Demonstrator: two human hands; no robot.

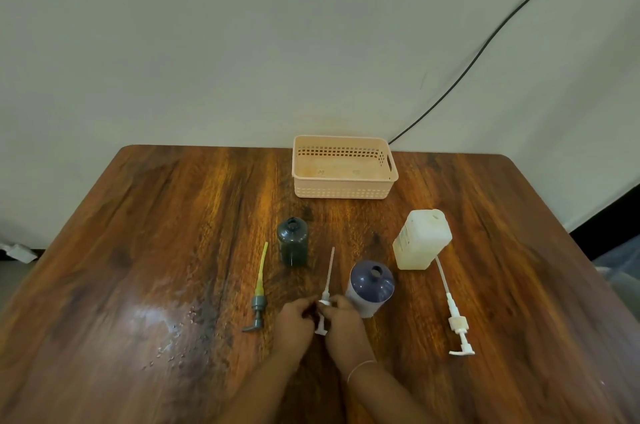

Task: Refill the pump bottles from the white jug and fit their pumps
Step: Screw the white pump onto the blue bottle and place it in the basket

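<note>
A white middle pump lay on the table close in front of the person. Its long axis ran straight away from them, with the head nearest the body. Its thin dip tube pointed toward the far edge, into the gap between two open-mouthed bottles. The right hand pinched the pump at its collar in a narrow grip. The left hand curled in from the other side, but whether its grip closed on the pump could not be told. A dark shape between the hands was too hidden to name. The blue bottle stood just beside the right hand, ahead and to its right, so that hand was the nearer one. The dark bottle stood farther off, ahead and to the left. Neither bottle had a pump fitted. The white jug stood beyond the blue bottle on the right, well apart from both hands. A grey pump with a yellowish tube lay left of the hands, and another white pump lay to the right, both roughly parallel to the held one. A peach basket sat at the far edge. The broad left side of the table offered free room, and some droplets showed there.
</note>
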